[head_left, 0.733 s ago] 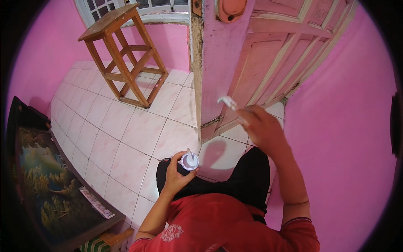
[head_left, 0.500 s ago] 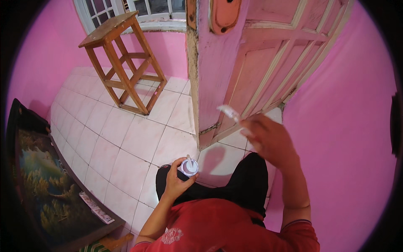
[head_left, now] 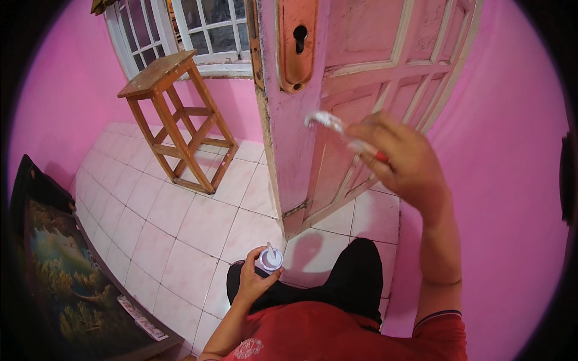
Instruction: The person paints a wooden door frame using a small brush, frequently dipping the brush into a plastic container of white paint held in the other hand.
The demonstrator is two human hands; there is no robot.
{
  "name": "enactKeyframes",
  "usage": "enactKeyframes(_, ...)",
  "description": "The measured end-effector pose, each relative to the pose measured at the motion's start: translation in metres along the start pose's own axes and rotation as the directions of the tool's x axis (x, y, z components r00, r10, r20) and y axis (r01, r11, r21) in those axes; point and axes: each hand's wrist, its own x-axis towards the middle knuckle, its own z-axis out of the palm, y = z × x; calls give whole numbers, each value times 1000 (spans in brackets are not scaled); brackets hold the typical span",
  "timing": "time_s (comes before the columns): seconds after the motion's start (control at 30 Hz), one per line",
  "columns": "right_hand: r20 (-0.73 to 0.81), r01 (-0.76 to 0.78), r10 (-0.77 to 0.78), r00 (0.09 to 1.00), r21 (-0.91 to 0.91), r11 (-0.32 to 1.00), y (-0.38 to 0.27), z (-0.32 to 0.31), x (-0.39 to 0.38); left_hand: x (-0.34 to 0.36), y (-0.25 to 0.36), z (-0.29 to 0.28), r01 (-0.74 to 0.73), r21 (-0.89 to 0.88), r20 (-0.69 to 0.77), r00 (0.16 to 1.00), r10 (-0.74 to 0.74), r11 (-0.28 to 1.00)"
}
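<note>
My left hand [head_left: 253, 283] is closed round a small round tub [head_left: 279, 265] above my left thigh. Pale paint shows inside it, and a light stick [head_left: 270, 248] leans in the tub. In my raised right hand [head_left: 402, 161] is a paintbrush [head_left: 328, 121] with white-smeared bristles and a bit of red by my fingers. The bristles point left at the worn pink door [head_left: 293, 129], just below its rusty orange keyhole plate [head_left: 289, 57]. Whether they touch the wood I cannot tell.
A wooden stool [head_left: 158, 77] stands on pale floor tiles [head_left: 171, 228] at the far left, below white-framed windows [head_left: 220, 36]. A framed painting [head_left: 78, 283] leans at the lower left. Close on my right is a pink wall [head_left: 506, 198].
My right hand has lifted the brush higher along the door. The view has tilted up, bringing the keyhole in sight. My left hand still holds the tub.
</note>
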Motion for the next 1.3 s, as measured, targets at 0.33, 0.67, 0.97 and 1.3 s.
enactKeyframes(0.33,-218,-27,42,975,70,997,0,-29,3,1,1,2,-34,-27,-3,999,34,999)
enactKeyframes(0.67,235,-458,394,888,383,802,-34,75,-111,-2,-9,3,-30,-9,3,1000,30,999)
enactKeyframes(0.97,311,-654,590,745,514,555,-53,175,-203,-8,-7,2,11,6,13,1000,-11,1000)
enactKeyframes(1.3,460,-726,850,257,672,-144,-76,230,-256,-19,-16,13,9,-11,-16,1000,-9,1000)
